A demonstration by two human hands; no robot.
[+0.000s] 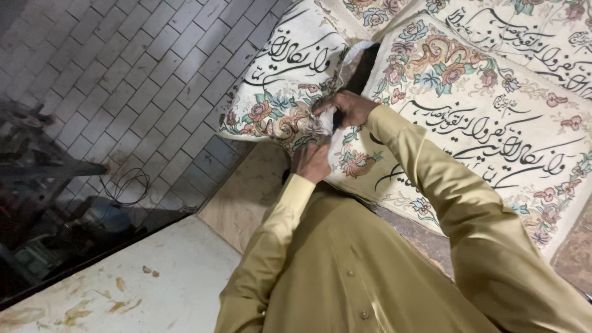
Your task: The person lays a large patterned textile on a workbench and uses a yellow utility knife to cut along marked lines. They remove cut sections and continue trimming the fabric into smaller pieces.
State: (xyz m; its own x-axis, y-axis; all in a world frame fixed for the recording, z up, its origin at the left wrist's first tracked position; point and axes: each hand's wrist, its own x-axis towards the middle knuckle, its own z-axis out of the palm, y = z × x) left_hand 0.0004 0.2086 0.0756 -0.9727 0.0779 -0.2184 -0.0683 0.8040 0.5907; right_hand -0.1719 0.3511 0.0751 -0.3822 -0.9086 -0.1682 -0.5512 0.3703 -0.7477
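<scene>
Carefully now: keep right hand (350, 106) pinching the cream floral cloth panel (290, 80) edge just above the left hand (311, 161), also gripping cloth below; hold both edges taut and aligned at the gap.

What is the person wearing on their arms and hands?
Both arms are covered by long, loose sleeves of plain khaki-olive cloth, part of a matching shirt with small buttons down the front. The left sleeve and the right sleeve each end in a straight cuff at the wrist. The left hand and right hand are bare: no gloves, rings or watch show.
</scene>
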